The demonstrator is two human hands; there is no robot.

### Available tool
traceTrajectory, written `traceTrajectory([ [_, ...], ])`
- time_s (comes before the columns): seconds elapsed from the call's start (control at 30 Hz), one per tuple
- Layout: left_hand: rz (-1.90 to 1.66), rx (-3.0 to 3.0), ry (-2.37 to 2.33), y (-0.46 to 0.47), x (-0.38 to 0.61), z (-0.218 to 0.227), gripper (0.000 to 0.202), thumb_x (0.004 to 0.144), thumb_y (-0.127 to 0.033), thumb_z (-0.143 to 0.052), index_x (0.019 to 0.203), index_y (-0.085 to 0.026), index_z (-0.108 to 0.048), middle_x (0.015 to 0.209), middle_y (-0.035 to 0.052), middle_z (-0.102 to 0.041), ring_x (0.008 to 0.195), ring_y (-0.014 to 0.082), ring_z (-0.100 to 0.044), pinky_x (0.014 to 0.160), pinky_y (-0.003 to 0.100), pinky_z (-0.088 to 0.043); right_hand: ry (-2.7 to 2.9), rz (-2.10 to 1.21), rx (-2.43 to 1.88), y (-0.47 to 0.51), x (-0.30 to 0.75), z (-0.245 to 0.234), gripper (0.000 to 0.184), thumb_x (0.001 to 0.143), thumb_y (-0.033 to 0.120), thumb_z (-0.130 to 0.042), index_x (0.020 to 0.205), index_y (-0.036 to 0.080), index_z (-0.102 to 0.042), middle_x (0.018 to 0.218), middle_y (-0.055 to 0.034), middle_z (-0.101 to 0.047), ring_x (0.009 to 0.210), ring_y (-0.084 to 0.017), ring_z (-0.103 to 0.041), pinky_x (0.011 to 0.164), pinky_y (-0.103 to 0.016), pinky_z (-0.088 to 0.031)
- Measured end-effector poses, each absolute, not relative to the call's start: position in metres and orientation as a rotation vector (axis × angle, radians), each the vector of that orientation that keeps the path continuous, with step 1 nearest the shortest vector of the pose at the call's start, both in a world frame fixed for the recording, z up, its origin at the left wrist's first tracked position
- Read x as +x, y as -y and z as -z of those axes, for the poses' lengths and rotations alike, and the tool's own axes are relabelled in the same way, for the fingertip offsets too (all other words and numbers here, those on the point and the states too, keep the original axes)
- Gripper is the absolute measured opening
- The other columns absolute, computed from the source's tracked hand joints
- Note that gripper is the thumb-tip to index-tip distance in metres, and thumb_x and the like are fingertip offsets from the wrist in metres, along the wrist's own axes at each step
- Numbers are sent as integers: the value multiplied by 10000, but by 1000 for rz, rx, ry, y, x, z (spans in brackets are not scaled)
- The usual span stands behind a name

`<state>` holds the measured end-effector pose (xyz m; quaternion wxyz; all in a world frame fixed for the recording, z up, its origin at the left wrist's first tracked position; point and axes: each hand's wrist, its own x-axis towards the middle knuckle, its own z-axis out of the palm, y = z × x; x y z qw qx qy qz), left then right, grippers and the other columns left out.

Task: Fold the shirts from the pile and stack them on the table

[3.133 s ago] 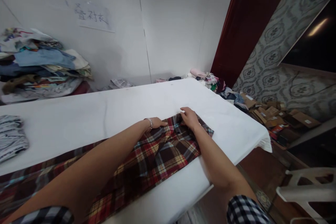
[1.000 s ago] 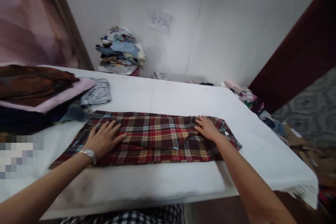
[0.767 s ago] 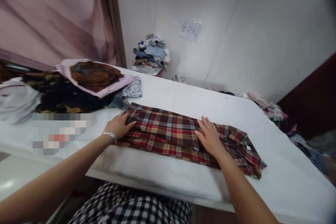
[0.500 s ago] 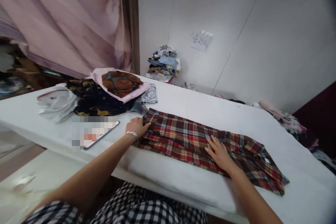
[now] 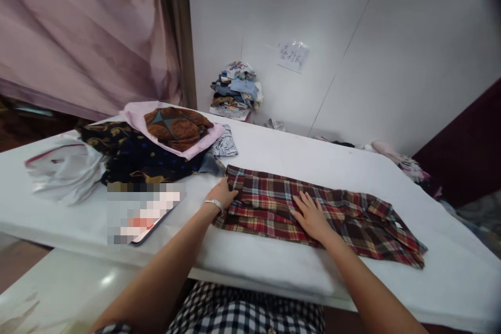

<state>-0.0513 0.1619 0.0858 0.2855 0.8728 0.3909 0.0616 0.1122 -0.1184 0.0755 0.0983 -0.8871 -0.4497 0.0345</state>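
A plaid shirt in red, brown and cream lies folded into a long strip on the white table, its collar end to the right. At the strip's left end, my left hand grips the edge, thumb on top; its other fingers are partly hidden. My right hand rests flat on the middle of the shirt with fingers spread, holding nothing. A bracelet circles my left wrist.
Left of the shirt lies a partly pixelated phone. Behind it is a heap of garments, with a brown patterned piece on top. Folded clothes are stacked beyond the table's far edge, near a wall sign.
My right hand has slid a little left along the shirt. My left hand has come slightly farther onto the shirt's left end. The whole view has shifted a little.
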Motion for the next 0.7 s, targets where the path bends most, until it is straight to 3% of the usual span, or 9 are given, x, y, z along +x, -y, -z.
traceTrajectory([
  [0.13, -198, 2331, -1039, -156, -52, -90, 622, 805, -307, -529, 1379, -146, -350, 1227, 172, -618, 1093, 292, -607, 886, 371, -461, 1424, -128, -2474, 86, 86, -91, 630, 930, 582, -273, 1465, 248, -300, 1564, -69, -168, 1450, -255, -86, 1142, -547, -117],
  [0.37, -374, 2449, -924, -142, -44, -139, 601, 801, -214, -506, 1386, -168, -376, 1262, 140, -603, 1111, 282, -601, 944, 365, -454, 1351, -332, -2266, 60, 64, -77, 581, 888, 501, -473, 1390, 209, -442, 1531, -115, -263, 1437, -284, -149, 1145, -538, -83],
  [0.43, -428, 2459, -847, -130, -31, -159, 609, 780, -189, -520, 1377, -171, -398, 1283, 126, -591, 1140, 284, -582, 977, 377, -440, 1155, -379, -2061, 61, 64, -83, 595, 867, 530, -494, 1375, 222, -461, 1505, -94, -334, 1425, -257, -212, 1153, -502, -136],
  [0.53, -378, 2293, -576, -98, -2, -184, 647, 744, -170, -556, 1374, -181, -406, 1248, 103, -613, 1125, 260, -590, 970, 375, -460, 783, -425, -1644, 66, 65, -95, 650, 882, 606, -394, 1423, 246, -380, 1444, -62, -443, 1338, -223, -400, 1095, -440, -330],
  [0.63, -162, 1941, -219, -65, 24, -189, 665, 756, -249, -593, 1389, -198, -393, 1263, 103, -601, 1027, 221, -631, 869, 344, -524, 547, -488, -1356, 79, 72, -100, 746, 890, 681, -189, 1460, 212, -302, 1371, -74, -527, 1200, -243, -550, 978, -436, -462],
  [0.7, -151, 1886, -158, -56, 32, -178, 644, 773, -337, -597, 1374, -191, -418, 1258, 113, -600, 997, 220, -636, 856, 356, -530, 469, -510, -1346, 96, 79, -97, 802, 875, 708, -144, 1454, 180, -315, 1327, -100, -565, 1146, -258, -589, 934, -442, -492],
])
